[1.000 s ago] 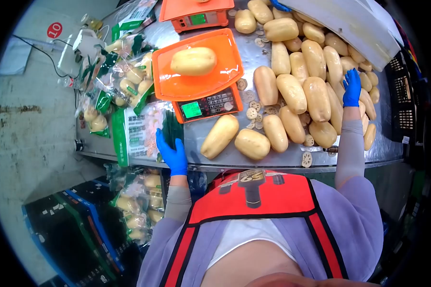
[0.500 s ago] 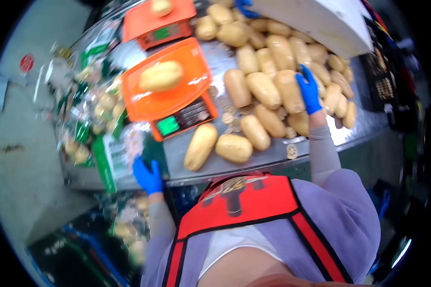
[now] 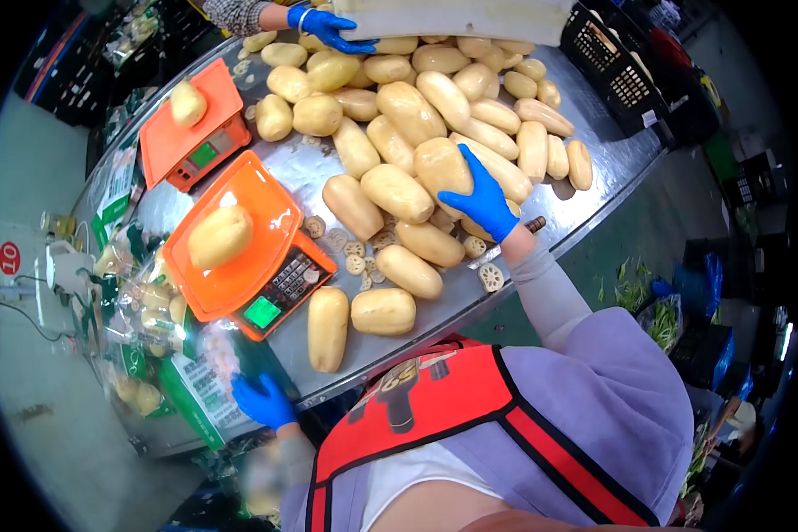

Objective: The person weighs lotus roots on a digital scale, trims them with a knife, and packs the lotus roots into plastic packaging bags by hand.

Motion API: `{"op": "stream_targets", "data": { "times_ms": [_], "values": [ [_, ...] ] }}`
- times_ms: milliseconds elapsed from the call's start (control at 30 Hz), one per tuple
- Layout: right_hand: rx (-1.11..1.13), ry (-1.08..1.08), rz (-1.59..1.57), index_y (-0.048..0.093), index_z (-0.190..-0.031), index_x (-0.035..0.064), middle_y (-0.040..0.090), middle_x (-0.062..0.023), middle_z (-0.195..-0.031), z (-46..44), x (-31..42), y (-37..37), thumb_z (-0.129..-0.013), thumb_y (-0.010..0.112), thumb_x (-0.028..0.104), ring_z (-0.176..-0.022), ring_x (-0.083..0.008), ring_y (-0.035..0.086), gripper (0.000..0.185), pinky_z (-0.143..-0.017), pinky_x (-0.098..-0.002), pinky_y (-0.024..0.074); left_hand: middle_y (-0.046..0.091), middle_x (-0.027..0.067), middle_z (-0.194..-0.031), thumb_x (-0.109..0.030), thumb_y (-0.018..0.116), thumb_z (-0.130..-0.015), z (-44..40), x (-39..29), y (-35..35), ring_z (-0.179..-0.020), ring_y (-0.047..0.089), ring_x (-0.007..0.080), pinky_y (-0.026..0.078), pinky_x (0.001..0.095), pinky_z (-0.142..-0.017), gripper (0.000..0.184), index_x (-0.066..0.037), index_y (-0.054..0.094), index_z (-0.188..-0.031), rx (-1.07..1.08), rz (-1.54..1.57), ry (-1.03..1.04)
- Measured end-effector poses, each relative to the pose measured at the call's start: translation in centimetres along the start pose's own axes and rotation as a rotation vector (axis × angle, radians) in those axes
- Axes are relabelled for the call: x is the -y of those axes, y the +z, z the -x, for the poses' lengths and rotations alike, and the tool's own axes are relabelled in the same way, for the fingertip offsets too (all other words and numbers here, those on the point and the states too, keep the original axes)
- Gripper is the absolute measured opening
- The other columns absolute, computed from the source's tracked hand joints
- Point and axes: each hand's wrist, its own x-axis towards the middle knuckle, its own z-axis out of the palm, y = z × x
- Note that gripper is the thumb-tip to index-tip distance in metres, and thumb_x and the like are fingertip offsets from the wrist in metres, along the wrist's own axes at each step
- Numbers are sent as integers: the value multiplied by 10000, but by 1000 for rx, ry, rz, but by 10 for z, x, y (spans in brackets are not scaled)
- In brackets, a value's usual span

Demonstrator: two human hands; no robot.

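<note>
The metal bench (image 3: 605, 177) runs across a room with a pale wall (image 3: 40, 182) and a green floor. Orange scales (image 3: 270, 197) stand toward its left end, and a black crate (image 3: 607, 66) is by its far right corner. Near the front edge, the right hand (image 3: 488, 199) now touches a thick lotus root (image 3: 440, 170); a second ago it lay farther right over the pile. Its thumb and fingers straddle the root, but I can't tell whether they're clamped. The left hand (image 3: 264, 403), thumb and fingers apart, remains on the printed bag (image 3: 199, 390) at the front-left edge.
</note>
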Motion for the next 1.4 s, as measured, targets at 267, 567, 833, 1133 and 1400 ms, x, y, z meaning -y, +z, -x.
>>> {"op": "stream_targets", "data": {
  "times_ms": [267,567,833,1133,1400],
  "values": [
    [-260,78,-168,368,-1321,-8,468,-149,-1258,4,-35,-38,-667,778,190,-1145,-231,459,798,-960,-338,395,366,147,-1397,-339,519,-862,1,-1,-1,-1266,333,354,229,443,-1057,600,-29,363,-1351,13,17,-9],
    [-703,301,-583,431,-1261,29,532,-95,-1128,20,-117,-142,-771,689,146,-984,-213,550,566,-807,-317,492,381,151,-1386,-323,521,-865,0,-7,-5,-1265,332,351,230,446,-1053,587,-26,368,-1348,15,31,-18],
    [-705,329,-321,342,-1332,35,458,-97,-1235,25,-121,-142,-763,697,172,-1124,-221,462,684,-926,-336,415,381,147,-1387,-334,521,-866,1,-6,-4,-1263,332,352,230,447,-1052,595,-21,365,-1347,14,38,-24],
    [-560,503,-356,242,-1384,24,400,-133,-1318,55,-119,-150,-764,675,116,-1197,-248,417,761,-973,-349,390,360,148,-1400,-328,517,-870,1,-1,-2,-1270,324,359,230,448,-1054,587,-34,359,-1353,14,1,-13],
    [-759,226,-253,266,-1379,5,366,-143,-1354,46,-98,-140,-780,682,127,-1236,-242,376,740,-1005,-343,351,359,147,-1401,-328,515,-871,1,-1,-1,-1274,317,369,230,453,-1055,580,-38,366,-1350,8,7,-12]
  ]
}}
